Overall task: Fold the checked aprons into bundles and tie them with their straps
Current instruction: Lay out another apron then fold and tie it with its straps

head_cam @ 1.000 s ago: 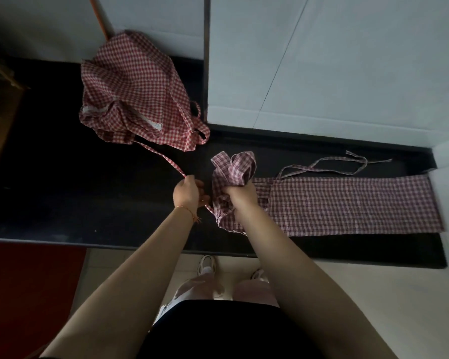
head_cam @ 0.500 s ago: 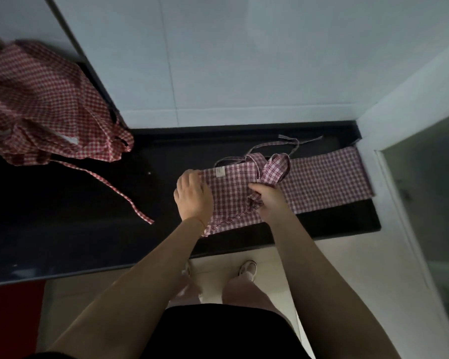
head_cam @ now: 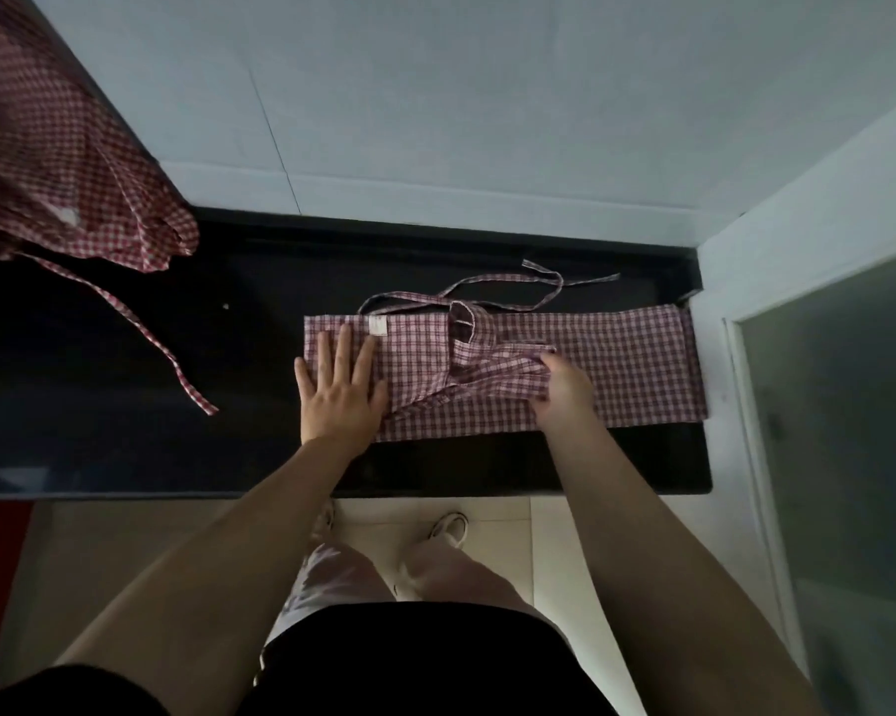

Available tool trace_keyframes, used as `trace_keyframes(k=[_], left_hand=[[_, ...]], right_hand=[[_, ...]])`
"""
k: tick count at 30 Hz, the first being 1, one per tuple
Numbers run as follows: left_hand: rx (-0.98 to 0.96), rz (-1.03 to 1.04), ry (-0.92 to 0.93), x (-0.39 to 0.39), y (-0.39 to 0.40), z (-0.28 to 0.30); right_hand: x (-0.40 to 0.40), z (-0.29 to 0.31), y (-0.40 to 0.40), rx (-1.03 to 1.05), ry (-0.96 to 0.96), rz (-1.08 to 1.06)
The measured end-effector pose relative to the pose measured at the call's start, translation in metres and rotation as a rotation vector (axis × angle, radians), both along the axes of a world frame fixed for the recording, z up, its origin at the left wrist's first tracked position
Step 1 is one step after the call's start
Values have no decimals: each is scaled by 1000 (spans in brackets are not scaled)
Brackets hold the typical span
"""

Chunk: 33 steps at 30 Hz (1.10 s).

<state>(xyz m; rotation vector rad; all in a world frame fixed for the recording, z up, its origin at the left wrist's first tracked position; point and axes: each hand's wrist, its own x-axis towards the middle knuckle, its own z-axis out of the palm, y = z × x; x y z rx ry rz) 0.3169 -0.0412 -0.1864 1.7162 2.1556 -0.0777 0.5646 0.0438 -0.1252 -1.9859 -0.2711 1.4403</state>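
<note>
Flattened out now, the left hand point(head_cam: 340, 390) presses straight fingers on the folded apron point(head_cam: 636, 369) at nine o'clock; the right hand point(head_cam: 564, 390) pinches bunched cloth at centre.

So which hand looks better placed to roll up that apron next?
Probably the right hand: its fingers already pinch the bunched fold of the folded apron. The left hand lies flat, pressing down the end with the white label.
</note>
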Motion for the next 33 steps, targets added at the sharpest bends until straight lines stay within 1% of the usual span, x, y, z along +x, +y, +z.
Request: trace_keyframes(k=[2, 3, 4, 5, 6, 7, 9, 10, 13, 14, 15, 17, 20, 21, 23, 25, 27, 28, 29, 30, 32, 33], left_hand=[[4, 48, 15, 5, 9, 4], [24, 93, 10, 10, 14, 8], [55, 141, 5, 17, 20, 11], [91, 169, -2, 23, 24, 15], [130, 168, -16, 31, 28, 16], [157, 138, -43, 38, 30, 15], [156, 72, -102, 48, 30, 10], [137, 58, -111, 50, 29, 6], [82, 33, -71, 47, 22, -6], [77, 22, -67, 45, 22, -9], [75, 16, -65, 43, 21, -10], [62, 6, -45, 39, 22, -12], [35, 2, -39, 37, 23, -10], [30, 1, -40, 37, 23, -9], [17, 1, -38, 37, 23, -8], [-6, 2, -38, 36, 24, -6], [-34, -1, -34, 38, 25, -4], [-45, -4, -29, 38, 26, -2], [-55, -8, -24, 38, 25, -1], [-62, -13, -21, 38, 26, 0], [-73, -23, -19, 38, 26, 2], [-77, -26, -16, 38, 27, 3]], right_hand=[[7, -1, 11, -86, -156, -78], [8, -5, 15, -68, -276, -63], [6, -6, 18, -6, -416, -3], [2, -7, 20, 81, -571, 101], [-1, -8, 21, 180, -686, 238], [-6, -9, 21, 266, -764, 395], [-18, -9, 24, 364, -803, 688], [-23, -9, 27, 364, -817, 820], [-31, -16, 38, 224, -913, 1227], [-31, -18, 40, 195, -902, 1293], [-28, -20, 42, 194, -848, 1305], [-19, -21, 45, 214, -747, 1206], [0, -17, 47, 191, -818, 1086], [5, -15, 48, 182, -796, 1072], [12, -7, 45, 133, -615, 1110], [15, 5, 40, 18, -442, 1232], [20, 11, 36, -74, -402, 1340], [22, 14, 35, -96, -399, 1348], [24, 15, 34, -108, -385, 1317], [27, 17, 33, -113, -346, 1233], [33, 18, 32, -107, -233, 996], [37, 18, 31, -102, -185, 920]])
